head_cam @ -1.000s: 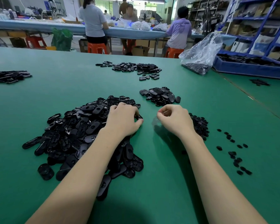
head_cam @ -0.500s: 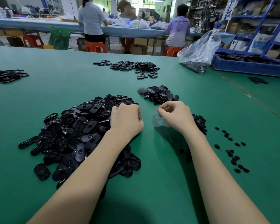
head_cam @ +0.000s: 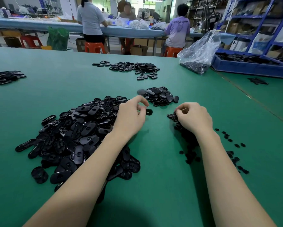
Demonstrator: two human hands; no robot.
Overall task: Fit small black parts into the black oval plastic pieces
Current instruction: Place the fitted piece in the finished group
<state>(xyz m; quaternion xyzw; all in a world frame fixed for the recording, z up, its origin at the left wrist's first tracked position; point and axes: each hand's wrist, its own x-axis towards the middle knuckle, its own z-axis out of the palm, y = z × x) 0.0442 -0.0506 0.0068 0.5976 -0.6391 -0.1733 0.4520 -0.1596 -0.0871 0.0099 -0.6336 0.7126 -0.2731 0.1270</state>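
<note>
A big heap of black oval pieces (head_cam: 75, 135) lies on the green table (head_cam: 162, 185) at my left. My left hand (head_cam: 131, 117) hovers at the heap's right edge and pinches one black oval piece (head_cam: 149, 112), whose end sticks out past my thumb. A pile of small black parts (head_cam: 186, 145) lies to the right, mostly under my right forearm. My right hand (head_cam: 194, 117) rests on that pile's far end, fingers curled, fingertips pinching a small black part (head_cam: 172, 116). The two hands are a short gap apart.
A smaller pile of oval pieces (head_cam: 160, 96) sits just beyond my hands, another spread (head_cam: 134, 68) farther back, one more at the far left (head_cam: 5, 77). A clear plastic bag (head_cam: 199, 54) and a blue tray (head_cam: 252, 66) stand at back right. Loose small parts (head_cam: 235, 154) are scattered at right.
My left hand has lifted off the big heap and swung right with an oval piece. My right hand has moved right, onto the small parts pile.
</note>
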